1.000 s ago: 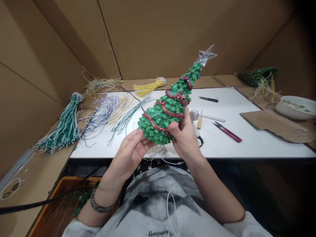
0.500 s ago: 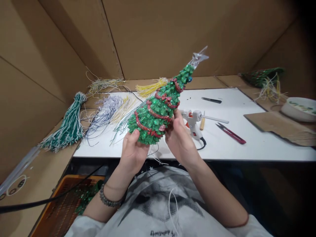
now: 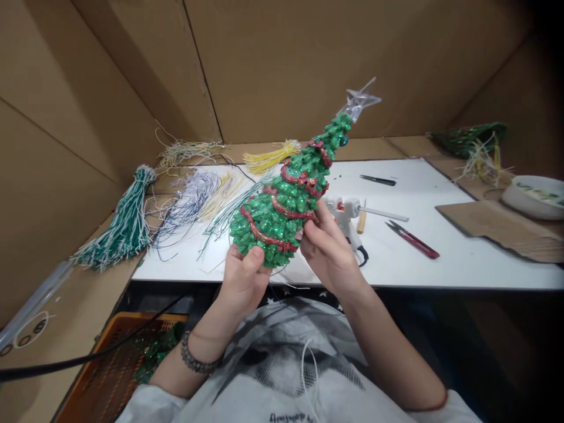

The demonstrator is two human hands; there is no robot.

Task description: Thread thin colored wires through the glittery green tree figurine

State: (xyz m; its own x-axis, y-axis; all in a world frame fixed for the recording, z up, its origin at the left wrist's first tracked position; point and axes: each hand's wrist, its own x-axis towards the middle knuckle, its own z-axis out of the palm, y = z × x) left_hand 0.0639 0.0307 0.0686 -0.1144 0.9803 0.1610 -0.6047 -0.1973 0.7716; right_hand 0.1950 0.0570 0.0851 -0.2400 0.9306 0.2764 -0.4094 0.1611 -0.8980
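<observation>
The green tree, tilted and gripped at its base by left hand and right hand, already bears red garland and star (wire bundles lie unused on the desk).

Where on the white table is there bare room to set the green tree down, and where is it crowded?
Bare on the white table: the front strip right of the red snips, and the patch between black tweezers, snips and cardboard sheet. Crowded: left end under wire bundles, and around the glue gun beside the green tree.
</observation>
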